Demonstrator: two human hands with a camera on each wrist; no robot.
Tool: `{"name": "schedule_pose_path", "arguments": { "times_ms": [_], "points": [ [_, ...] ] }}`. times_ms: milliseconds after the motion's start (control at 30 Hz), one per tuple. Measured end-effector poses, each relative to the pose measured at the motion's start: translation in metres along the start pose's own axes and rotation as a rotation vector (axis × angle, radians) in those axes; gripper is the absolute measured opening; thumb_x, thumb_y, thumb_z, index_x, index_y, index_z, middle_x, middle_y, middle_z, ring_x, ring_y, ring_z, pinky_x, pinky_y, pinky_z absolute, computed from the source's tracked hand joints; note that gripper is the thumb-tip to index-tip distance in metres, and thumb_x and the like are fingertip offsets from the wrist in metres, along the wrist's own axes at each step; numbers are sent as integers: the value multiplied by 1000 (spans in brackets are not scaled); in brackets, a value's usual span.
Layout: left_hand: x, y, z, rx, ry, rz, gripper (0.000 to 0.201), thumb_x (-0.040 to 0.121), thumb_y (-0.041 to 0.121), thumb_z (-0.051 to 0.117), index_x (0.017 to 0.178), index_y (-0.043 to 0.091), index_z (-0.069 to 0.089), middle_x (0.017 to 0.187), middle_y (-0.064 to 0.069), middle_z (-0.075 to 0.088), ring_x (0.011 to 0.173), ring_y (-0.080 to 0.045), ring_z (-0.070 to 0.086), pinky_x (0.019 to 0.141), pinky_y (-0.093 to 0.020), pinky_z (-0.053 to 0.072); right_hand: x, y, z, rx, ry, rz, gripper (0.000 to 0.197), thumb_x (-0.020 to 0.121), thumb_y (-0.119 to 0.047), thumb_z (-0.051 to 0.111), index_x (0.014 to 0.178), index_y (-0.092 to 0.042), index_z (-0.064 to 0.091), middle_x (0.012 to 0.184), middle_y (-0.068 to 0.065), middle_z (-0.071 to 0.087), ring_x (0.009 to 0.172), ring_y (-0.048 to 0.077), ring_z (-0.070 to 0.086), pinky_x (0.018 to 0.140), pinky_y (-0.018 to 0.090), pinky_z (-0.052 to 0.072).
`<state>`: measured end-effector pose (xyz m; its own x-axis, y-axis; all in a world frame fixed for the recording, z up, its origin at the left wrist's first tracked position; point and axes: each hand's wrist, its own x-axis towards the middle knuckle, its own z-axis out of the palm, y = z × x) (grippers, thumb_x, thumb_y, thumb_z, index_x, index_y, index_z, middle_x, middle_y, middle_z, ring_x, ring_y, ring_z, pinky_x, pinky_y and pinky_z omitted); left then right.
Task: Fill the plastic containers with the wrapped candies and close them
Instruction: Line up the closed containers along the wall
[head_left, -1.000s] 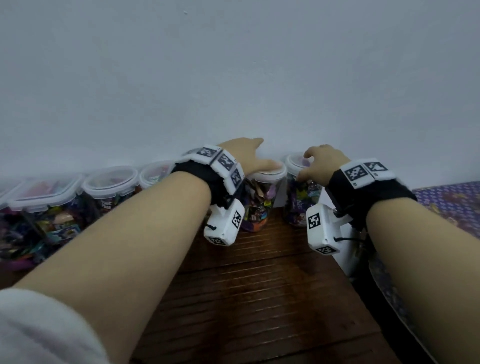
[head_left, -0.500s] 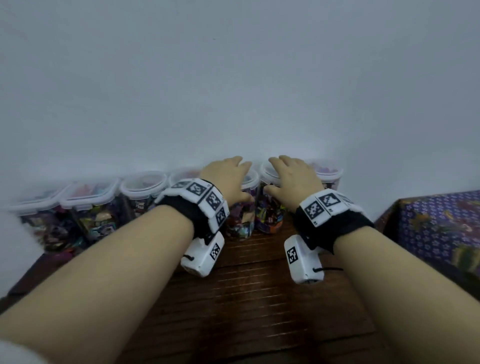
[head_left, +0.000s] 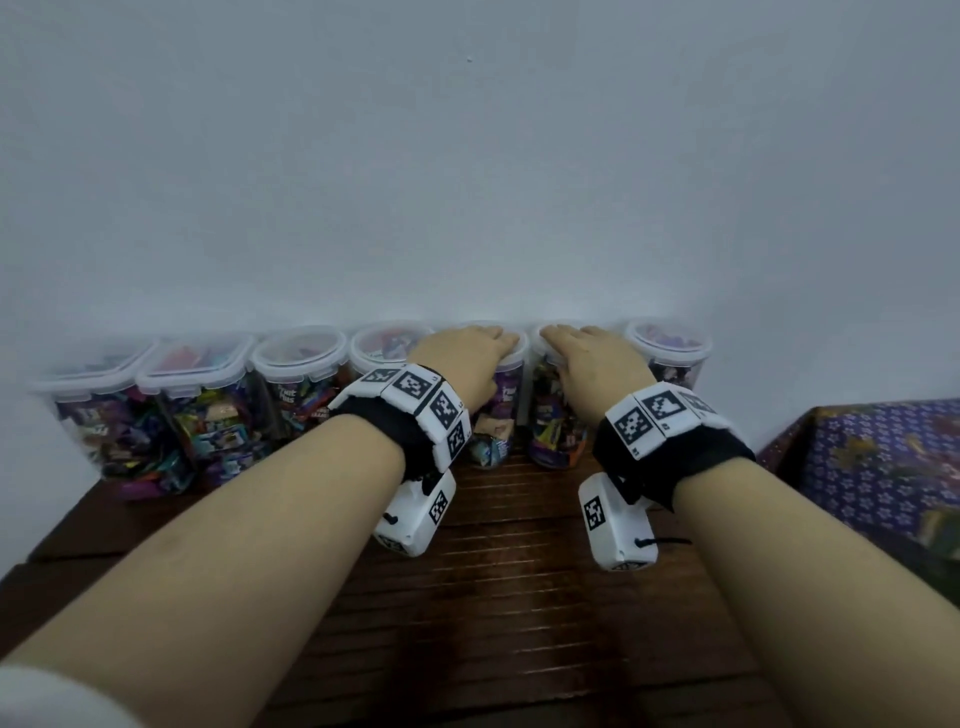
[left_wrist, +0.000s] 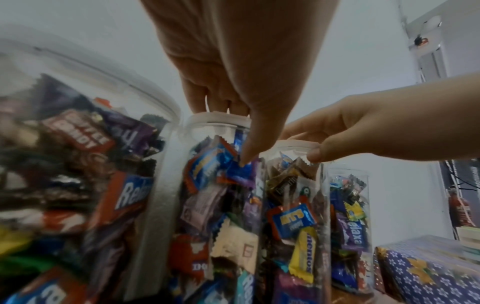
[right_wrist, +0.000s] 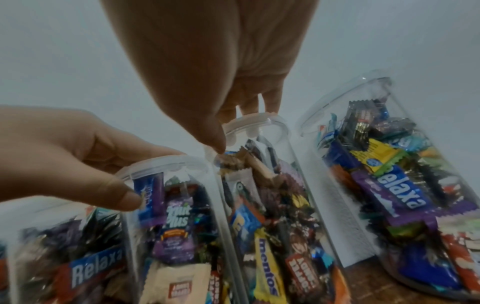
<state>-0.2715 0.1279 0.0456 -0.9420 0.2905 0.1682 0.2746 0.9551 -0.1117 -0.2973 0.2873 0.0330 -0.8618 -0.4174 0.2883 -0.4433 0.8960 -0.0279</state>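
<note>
Several clear plastic containers with white lids stand in a row against the wall, full of wrapped candies. My left hand lies over the lid of one round container, fingers across the top and thumb down its front wall. My right hand holds the neighbouring container the same way, thumb tip at the lid's rim. Each wrist view shows the other hand too: the right hand and the left hand. All lids in view sit on their containers.
One more round container stands right of my right hand. Two round containers and two rectangular ones stand to the left. They sit on a dark wooden table. A purple patterned cloth lies at the right.
Both hands have reached farther over the lids. The right hand's fingers, curled a second ago, now stretch across its lid. The head view has shifted, showing the whole row.
</note>
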Motion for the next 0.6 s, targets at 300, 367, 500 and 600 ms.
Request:
{"name": "schedule_pose_path", "arguments": {
  "times_ms": [300,367,500,600],
  "points": [
    [-22,-19,3,-26,56,-109,75,88,34,56,151,20,16,157,-6,18,143,-21,20,116,-39,18,-16,-5,7,-98,21,25,52,93,-22,45,143,-19,29,152,1,29,138,24,28,111,46,24],
    [-36,-38,0,13,54,-197,79,87,37,58,151,19,15,158,-6,14,144,-21,17,118,-40,15,-20,-9,6,-89,46,33,53,93,-28,46,143,-18,30,154,2,26,139,24,25,111,46,22],
    [-70,-85,-8,47,-39,-388,83,84,37,62,150,16,17,158,-8,14,144,-23,17,115,-40,23,-19,-35,2,-2,164,-54,48,88,-21,51,134,-8,45,146,11,39,131,30,37,107,44,28],
    [-91,-109,-9,25,-85,-470,77,87,38,62,149,18,20,157,-5,19,141,-23,25,108,-42,34,-12,-65,2,25,152,-118,46,87,-22,51,130,-8,46,143,11,41,129,29,38,104,40,29]
  ]
}}
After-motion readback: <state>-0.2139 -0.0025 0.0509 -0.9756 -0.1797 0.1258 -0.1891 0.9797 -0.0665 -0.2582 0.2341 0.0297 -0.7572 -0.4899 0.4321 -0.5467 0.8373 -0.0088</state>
